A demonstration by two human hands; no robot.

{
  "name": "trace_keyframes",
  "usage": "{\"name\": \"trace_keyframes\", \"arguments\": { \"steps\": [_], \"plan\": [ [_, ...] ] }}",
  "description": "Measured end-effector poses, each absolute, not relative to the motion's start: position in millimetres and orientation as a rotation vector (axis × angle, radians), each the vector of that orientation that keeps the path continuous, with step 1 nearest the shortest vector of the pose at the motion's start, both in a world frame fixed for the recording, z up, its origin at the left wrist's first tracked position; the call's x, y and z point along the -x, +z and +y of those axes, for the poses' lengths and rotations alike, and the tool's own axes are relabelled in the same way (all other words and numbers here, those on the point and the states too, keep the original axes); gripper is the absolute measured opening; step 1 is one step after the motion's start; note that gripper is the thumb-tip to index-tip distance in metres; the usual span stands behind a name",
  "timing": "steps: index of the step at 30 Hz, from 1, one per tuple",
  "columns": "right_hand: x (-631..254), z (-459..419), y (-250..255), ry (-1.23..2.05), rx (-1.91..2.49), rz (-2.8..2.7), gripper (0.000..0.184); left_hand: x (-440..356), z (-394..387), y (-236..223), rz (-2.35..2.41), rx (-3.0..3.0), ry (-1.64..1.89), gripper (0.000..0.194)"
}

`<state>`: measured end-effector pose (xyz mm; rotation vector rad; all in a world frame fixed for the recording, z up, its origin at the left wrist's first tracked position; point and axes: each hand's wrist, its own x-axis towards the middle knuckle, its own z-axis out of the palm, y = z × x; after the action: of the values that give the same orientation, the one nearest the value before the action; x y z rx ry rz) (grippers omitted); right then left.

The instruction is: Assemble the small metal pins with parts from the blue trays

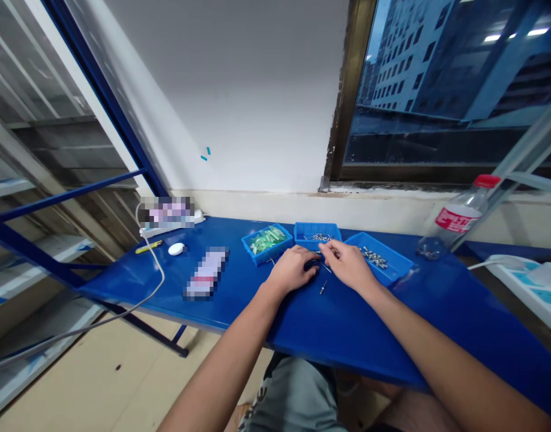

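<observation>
My left hand rests on the blue table in front of the bins, its fingers curled around something too small to make out. Close beside it, my right hand pinches thumb against fingers; what lies between them is hidden. A thin metal pin shows between the two hands. Nearer to me lies a small metal part with a thin shaft. Behind the hands, a blue bin holds thin metal parts. The right bin contains short metal pieces, and the left one green pieces.
A plastic bottle with a red cap stands at the table's back right. Left on the table are a blurred-out flat object, a white round object, a yellow cutter-like tool and a white cable.
</observation>
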<state>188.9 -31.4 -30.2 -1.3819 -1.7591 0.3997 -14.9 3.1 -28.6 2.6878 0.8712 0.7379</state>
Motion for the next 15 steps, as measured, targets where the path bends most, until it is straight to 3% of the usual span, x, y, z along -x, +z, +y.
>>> {"name": "trace_keyframes", "arguments": {
  "steps": [3,6,15],
  "plan": [
    [-193.9,-38.4,-35.8,0.098,1.425,-2.003,0.018,15.7,5.9,-32.0,0.94,-2.677,0.767,0.031],
    [-198.4,-38.7,-45.9,-0.017,1.414,-2.178,0.007,16.2,6.5,-32.3,1.002,-2.637,0.78,0.032],
    [-199.5,-28.0,-53.5,-0.028,1.31,-2.307,0.021,15.8,5.9,-31.6,1.05,-2.564,0.825,0.031]
  ]
}}
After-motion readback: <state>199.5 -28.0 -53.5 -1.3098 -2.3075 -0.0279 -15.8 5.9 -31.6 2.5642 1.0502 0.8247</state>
